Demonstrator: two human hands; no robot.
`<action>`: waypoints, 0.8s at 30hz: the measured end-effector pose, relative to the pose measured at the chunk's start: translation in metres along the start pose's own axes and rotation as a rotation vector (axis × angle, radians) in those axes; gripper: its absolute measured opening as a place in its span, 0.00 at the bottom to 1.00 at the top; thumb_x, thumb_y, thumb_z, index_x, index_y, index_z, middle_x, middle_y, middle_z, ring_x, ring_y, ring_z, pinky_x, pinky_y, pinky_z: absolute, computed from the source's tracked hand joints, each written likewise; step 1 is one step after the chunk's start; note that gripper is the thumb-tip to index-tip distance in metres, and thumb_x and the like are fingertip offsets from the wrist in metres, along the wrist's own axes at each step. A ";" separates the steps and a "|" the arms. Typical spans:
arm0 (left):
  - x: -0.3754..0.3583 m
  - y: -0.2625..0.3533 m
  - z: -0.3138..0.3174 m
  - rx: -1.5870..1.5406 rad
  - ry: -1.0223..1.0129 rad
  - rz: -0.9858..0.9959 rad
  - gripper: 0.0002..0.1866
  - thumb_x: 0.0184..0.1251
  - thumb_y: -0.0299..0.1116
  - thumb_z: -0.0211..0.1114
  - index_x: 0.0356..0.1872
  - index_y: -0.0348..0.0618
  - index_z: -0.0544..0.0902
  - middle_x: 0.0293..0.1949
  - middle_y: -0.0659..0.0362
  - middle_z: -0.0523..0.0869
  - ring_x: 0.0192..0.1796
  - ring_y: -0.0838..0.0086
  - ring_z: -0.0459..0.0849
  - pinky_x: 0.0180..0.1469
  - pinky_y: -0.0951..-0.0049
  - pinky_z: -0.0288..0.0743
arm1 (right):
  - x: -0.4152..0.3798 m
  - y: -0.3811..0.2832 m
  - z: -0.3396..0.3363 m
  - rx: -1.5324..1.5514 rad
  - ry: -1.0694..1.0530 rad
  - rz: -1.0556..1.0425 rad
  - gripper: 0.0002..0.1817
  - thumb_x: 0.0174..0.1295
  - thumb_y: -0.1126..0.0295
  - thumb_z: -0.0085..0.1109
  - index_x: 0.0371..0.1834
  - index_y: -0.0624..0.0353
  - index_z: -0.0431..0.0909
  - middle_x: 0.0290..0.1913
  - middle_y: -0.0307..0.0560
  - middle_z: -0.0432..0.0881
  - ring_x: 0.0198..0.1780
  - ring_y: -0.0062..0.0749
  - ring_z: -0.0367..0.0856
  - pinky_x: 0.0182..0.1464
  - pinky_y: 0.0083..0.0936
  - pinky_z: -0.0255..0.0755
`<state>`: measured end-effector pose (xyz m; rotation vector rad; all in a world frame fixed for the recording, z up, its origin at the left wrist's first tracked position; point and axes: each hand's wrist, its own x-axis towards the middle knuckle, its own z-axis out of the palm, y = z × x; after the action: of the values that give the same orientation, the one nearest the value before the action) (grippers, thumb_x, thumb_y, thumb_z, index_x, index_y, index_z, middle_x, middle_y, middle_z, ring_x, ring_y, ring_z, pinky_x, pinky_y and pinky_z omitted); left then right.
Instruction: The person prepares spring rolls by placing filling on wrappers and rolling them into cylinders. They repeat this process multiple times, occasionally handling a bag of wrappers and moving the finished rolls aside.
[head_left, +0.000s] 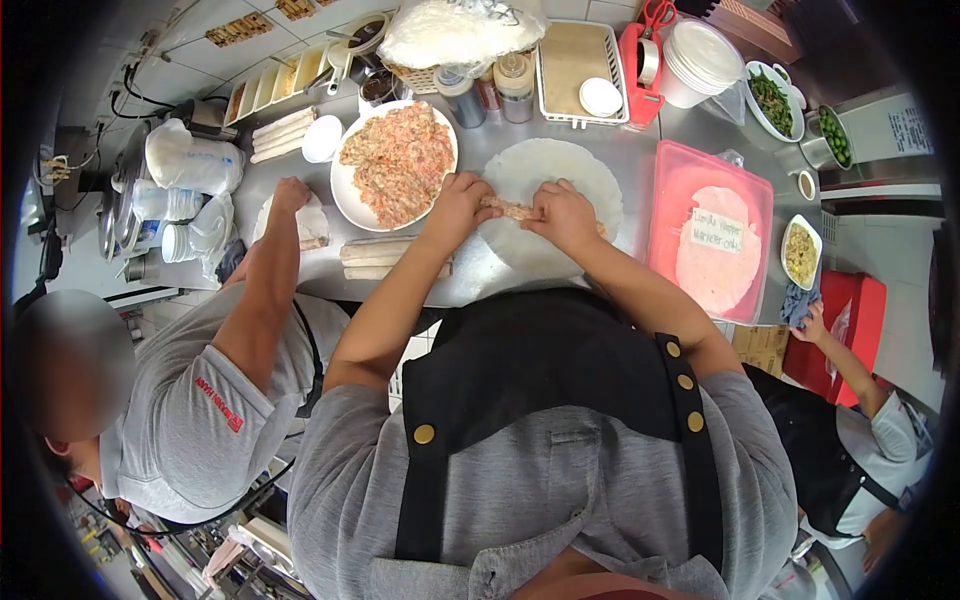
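My left hand (466, 203) and my right hand (562, 214) pinch the two ends of a thin strip of ground meat (512, 209). The strip lies over a stack of round white wrappers (540, 160) on the steel table. Left of the wrappers, a white plate (340, 190) holds a heap of ground meat mixture (398, 160). Several pale rolls (385, 258) lie side by side just below the plate. To the right, a pink plastic container (664, 215) holds more round wrappers under a paper label (716, 233).
A co-worker's hand (292, 194) works over a wrapper at left. Another person's hand (812, 324) touches a blue cloth (798, 303) at right. Squeeze bottles (514, 88), a white basket (583, 70), a red tape dispenser (642, 75) and bowls (801, 250) surround the work area.
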<state>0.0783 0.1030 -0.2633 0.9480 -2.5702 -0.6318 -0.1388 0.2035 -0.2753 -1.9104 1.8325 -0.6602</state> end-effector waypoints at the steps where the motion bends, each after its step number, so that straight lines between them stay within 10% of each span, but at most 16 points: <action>1: -0.002 -0.004 0.003 -0.005 -0.029 0.008 0.12 0.57 0.30 0.77 0.42 0.44 0.90 0.49 0.56 0.86 0.54 0.57 0.81 0.59 0.61 0.78 | -0.002 -0.003 -0.005 0.002 -0.014 0.064 0.11 0.52 0.61 0.78 0.35 0.46 0.87 0.41 0.33 0.82 0.50 0.37 0.79 0.52 0.35 0.78; 9: -0.007 0.017 -0.024 0.057 -0.051 -0.045 0.22 0.54 0.27 0.79 0.52 0.43 0.88 0.52 0.54 0.86 0.58 0.55 0.83 0.62 0.58 0.78 | -0.012 -0.002 -0.002 0.002 0.097 -0.037 0.24 0.54 0.58 0.78 0.53 0.49 0.85 0.47 0.38 0.84 0.56 0.41 0.78 0.58 0.39 0.76; 13: -0.036 0.009 -0.081 0.341 0.023 -0.464 0.24 0.53 0.26 0.78 0.54 0.42 0.85 0.53 0.51 0.87 0.59 0.53 0.84 0.59 0.56 0.81 | -0.041 0.010 -0.025 0.118 0.168 0.083 0.30 0.59 0.60 0.76 0.65 0.53 0.80 0.50 0.46 0.84 0.57 0.47 0.79 0.59 0.40 0.76; 24: -0.073 -0.023 -0.074 0.395 0.054 -0.436 0.05 0.61 0.30 0.70 0.38 0.44 0.88 0.38 0.50 0.91 0.42 0.52 0.90 0.46 0.52 0.83 | -0.078 0.052 -0.083 0.215 0.539 0.385 0.15 0.60 0.65 0.75 0.49 0.54 0.87 0.42 0.39 0.86 0.39 0.32 0.78 0.43 0.31 0.76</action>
<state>0.1762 0.1155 -0.2231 1.6553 -2.4994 -0.1902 -0.2321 0.2816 -0.2435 -1.2627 2.2475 -1.2574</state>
